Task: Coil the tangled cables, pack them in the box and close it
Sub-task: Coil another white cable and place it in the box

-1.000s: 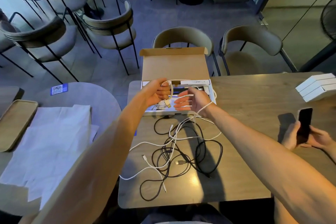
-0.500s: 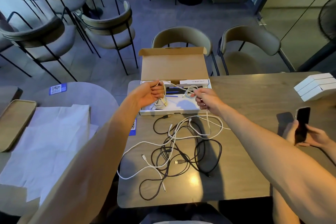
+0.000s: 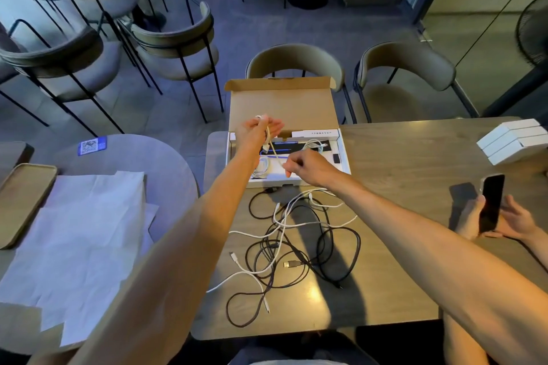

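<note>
White cable (image 3: 274,157) pinched between left hand (image 3: 258,130) and right hand (image 3: 308,166) above open box (image 3: 344,154); tangle (image 3: 296,246) mid-table, clear of edges.

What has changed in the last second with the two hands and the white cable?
The left hand rose above the open cardboard box, lifting the white cable. The right hand closed from open-fingered to a pinch on that cable, lower down. The tangled black and white cables on the wooden table stayed.

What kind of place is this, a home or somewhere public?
Probably a cafe or shared lounge: several matching curved-back padded chairs on thin black legs stand around separate grey tables, and one round table carries a blue QR-code sticker.
</note>
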